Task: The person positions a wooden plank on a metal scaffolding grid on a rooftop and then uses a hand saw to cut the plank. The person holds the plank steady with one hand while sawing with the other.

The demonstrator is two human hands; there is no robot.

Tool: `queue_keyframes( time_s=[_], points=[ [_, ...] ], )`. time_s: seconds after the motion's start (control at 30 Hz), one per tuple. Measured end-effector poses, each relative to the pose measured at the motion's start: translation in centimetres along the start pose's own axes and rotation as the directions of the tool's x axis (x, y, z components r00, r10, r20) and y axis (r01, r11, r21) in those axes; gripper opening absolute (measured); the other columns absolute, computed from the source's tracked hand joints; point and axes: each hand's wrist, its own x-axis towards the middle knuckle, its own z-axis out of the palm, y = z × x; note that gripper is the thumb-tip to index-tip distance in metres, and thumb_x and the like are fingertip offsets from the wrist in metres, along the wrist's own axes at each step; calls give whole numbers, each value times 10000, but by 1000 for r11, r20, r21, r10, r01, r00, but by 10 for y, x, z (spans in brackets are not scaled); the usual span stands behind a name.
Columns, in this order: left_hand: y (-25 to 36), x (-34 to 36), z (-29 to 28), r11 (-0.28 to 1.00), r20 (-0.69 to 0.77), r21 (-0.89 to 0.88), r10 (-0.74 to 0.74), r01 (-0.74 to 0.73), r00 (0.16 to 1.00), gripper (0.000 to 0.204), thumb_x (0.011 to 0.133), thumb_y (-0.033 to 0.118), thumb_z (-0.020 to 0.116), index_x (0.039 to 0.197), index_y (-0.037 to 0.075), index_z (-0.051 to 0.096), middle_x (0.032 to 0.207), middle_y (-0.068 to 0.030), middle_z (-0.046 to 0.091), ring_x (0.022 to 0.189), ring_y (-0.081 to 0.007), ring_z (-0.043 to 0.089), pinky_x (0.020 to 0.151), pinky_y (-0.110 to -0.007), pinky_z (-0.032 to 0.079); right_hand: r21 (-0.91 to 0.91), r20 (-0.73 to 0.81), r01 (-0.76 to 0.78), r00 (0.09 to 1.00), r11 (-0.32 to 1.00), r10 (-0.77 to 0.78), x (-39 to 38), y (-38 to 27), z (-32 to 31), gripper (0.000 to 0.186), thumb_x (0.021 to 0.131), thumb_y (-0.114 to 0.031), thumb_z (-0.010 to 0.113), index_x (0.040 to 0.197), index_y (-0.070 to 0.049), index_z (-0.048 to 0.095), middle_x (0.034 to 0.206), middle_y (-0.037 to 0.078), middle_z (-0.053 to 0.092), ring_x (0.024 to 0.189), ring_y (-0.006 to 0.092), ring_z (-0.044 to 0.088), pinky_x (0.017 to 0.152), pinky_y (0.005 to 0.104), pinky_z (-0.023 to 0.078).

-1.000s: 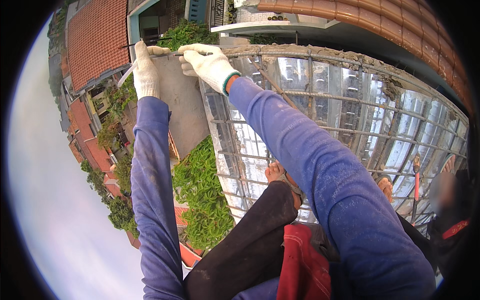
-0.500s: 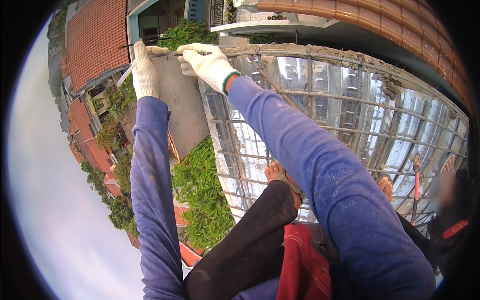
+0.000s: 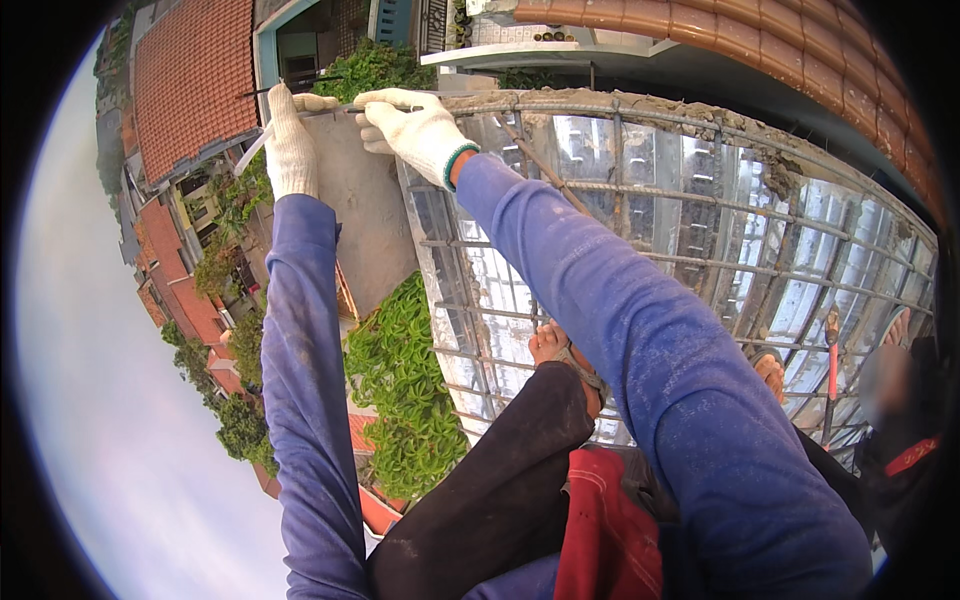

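Both arms reach far forward in blue sleeves and white knit gloves. My left hand point(image 3: 290, 145) grips a thin dark steel bar point(image 3: 330, 110) that sticks out past the edge of a rebar grid point(image 3: 640, 260); a pale slim tool pokes out below that glove. My right hand point(image 3: 415, 130) closes on the same bar just to the right, at the grid's corner. The grid lies over shiny silver sheeting point(image 3: 700, 230). My bare foot in a sandal point(image 3: 560, 350) rests on the grid.
A rough concrete edge point(image 3: 620, 105) borders the grid at the top. Beyond the edge is a drop to green plants point(image 3: 400, 390), a grey wall point(image 3: 365, 220) and red tiled roofs point(image 3: 190, 70). Another person point(image 3: 895, 400) sits at right beside a red-handled tool point(image 3: 830, 370).
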Motion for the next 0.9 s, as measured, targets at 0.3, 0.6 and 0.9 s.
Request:
queue_keyframes(
  time_s=[0.3, 0.6, 0.9],
  points=[
    [6, -2, 3, 996, -6, 73, -45, 45, 999, 810, 1172, 670, 375, 954, 12, 794, 1050, -138, 820, 1001, -231, 729, 1006, -383, 569, 5, -3, 12, 1000, 1000, -12, 2, 2, -2, 287, 1129, -154, 645, 1364, -44, 767, 1257, 158, 802, 1049, 233, 796, 955, 381, 678],
    [2, -1, 1, 998, -3, 16, -58, 58, 998, 797, 1169, 671, 392, 947, 13, 783, 1050, -144, 817, 991, -235, 732, 1000, -389, 574, 20, -2, 7, 1000, 1000, -7, 1, 2, 0, 284, 1126, -149, 648, 1357, -39, 771, 1259, 161, 803, 1061, 237, 798, 957, 382, 682],
    [-3, 3, -4, 998, 15, 51, -32, 31, 999, 813, 1172, 672, 371, 991, 9, 805, 1044, -141, 817, 973, -230, 731, 993, -386, 579, -3, 6, 5, 1000, 1000, -5, 1, 2, 0, 288, 1130, -149, 644, 1363, -36, 769, 1265, 162, 801, 1054, 231, 796, 954, 380, 681]
  ],
)
